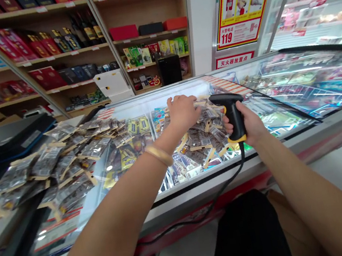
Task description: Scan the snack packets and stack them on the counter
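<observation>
My right hand (249, 122) is wrapped round the grip of a black and yellow barcode scanner (235, 118), whose cord hangs down over the freezer's front edge. My left hand (183, 111), with a gold-coloured bangle on the wrist, reaches over a pile of small clear packets with dark contents (200, 136). Its thumb and forefinger stand apart, while the other fingertips are partly hidden. I see nothing held in it. The pile lies on the glass top of a chest freezer (153, 211). Another heap of similar packets (61, 156) spreads to the left.
Frozen goods in bright wrappers (126, 156) show through the glass. A black device (6, 136) sits at the far left. Behind the freezer stand wooden shelves (139, 9) of boxes and bottles, and a red-and-yellow poster (244, 4). The scanner cord (204, 218) loops across my front.
</observation>
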{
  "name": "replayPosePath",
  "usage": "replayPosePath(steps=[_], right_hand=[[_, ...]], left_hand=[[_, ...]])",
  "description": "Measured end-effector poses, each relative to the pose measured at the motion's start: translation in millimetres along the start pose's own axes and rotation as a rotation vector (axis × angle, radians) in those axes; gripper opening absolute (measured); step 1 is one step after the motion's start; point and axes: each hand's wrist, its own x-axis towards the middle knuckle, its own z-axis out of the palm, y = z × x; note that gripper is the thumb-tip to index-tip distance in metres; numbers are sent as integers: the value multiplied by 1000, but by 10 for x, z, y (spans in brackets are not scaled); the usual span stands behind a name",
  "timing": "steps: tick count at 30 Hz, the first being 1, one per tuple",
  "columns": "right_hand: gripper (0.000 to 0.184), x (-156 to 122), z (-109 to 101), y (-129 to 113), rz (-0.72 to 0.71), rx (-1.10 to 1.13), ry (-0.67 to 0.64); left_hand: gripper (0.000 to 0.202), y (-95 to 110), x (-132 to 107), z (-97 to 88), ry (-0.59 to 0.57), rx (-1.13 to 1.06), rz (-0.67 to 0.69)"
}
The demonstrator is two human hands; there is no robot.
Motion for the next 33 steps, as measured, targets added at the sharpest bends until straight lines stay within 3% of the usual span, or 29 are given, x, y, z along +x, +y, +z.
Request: replayPosePath(steps=[7,13,16,20,25,29,33], right_hand=[[36,0,52,48,153,26,29],[38,-23,59,48,84,22,45],[41,-38,97,27,32,-5,27],[40,-66,244,-24,16,-26,-32],[43,-99,580,25,4,-69,-146],[44,-119,998,299,93,-102,-267],[43,-171,1485,721,265,-134,-372]], left_hand=[[32,36,-143,52,40,3,75],[27,-159,-255,-132,141,-84,86],[25,-459,-361,-311,225,-85,84],[25,-1041,-610,-618,320,-61,33],[28,-1801,-1210,-1066,394,-14,-76],[32,-2262,-1829,-1275,353,61,-232],[35,-2511,-2384,-1262,221,106,-320]])
